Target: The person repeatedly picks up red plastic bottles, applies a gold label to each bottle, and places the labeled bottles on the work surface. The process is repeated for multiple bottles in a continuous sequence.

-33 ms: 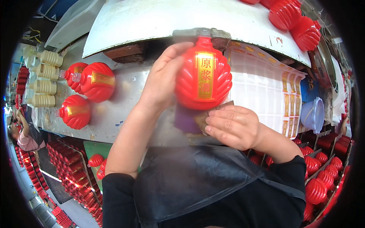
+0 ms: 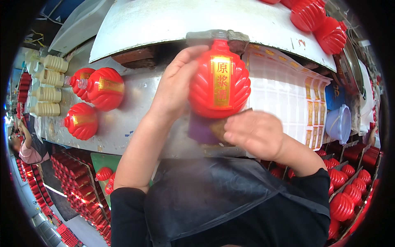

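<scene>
A red, shell-ribbed bottle (image 2: pixel 199 92) with a clear neck and a gold vertical label (image 2: pixel 222 84) lies on the workbench, neck pointing away from me. My left hand (image 2: pixel 175 80) grips it along its left side, fingers reaching toward the shoulder. The neck end rests at a grey block (image 2: pixel 238 41). Below the base are a purple piece (image 2: pixel 201 131) and a brown piece (image 2: pixel 218 128). My right hand (image 2: pixel 257 133), a little blurred, lies over the brown piece beside the base with its fingers stretched out; its palm side is hidden.
Three more red bottles (image 2: pixel 106 89) lie on the metal bench (image 2: pixel 138 103) to the left, near several cream bottles (image 2: pixel 46 94). A label sheet (image 2: pixel 279 94) spreads to the right by a pale blue bucket (image 2: pixel 338 123). A raised white board (image 2: pixel 164 24) crosses the far side.
My right hand has shifted slightly and its fingers have lifted and straightened somewhat. My left hand and the bottle stay nearly where they were.
</scene>
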Available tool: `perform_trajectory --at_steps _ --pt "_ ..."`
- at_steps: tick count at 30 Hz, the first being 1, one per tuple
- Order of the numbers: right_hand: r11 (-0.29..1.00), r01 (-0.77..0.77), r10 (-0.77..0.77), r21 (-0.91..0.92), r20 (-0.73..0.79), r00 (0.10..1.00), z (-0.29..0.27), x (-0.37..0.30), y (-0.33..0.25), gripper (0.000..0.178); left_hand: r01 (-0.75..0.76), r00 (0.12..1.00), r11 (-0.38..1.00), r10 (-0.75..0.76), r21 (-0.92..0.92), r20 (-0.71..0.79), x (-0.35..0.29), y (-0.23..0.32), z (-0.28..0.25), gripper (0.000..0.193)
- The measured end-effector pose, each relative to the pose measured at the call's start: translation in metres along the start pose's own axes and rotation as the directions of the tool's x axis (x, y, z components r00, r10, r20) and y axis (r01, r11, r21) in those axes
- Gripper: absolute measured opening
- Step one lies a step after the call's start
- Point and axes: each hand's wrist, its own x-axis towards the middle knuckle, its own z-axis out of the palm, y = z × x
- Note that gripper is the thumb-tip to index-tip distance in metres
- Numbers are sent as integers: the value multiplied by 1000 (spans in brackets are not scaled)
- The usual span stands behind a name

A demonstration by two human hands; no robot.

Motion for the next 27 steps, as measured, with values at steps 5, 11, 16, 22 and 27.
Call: perform_trajectory --at_steps 5,11,16,22,27 --pt "968 -232 212 -94 -183 960 -4 1 15 36 6 1000 1000 -6 10 1 0 -1 -1 41" --pt "1000 0 0 -7 -2 1000 11 3 -1 30 29 1000 999 -29 22 9 5 2 -3 37" --pt "927 -374 367 -14 -170 915 5 29 23 34 -2 994 997 -7 82 108 1 3 -3 38" --pt "936 -351 344 -25 -138 929 -2 61 45 32 -184 978 921 137 343 157 -5 2 -3 91" --pt "947 -319 314 -46 -98 944 -14 72 42 35 -258 964 893 212 368 160 -6 -1 -1 106"
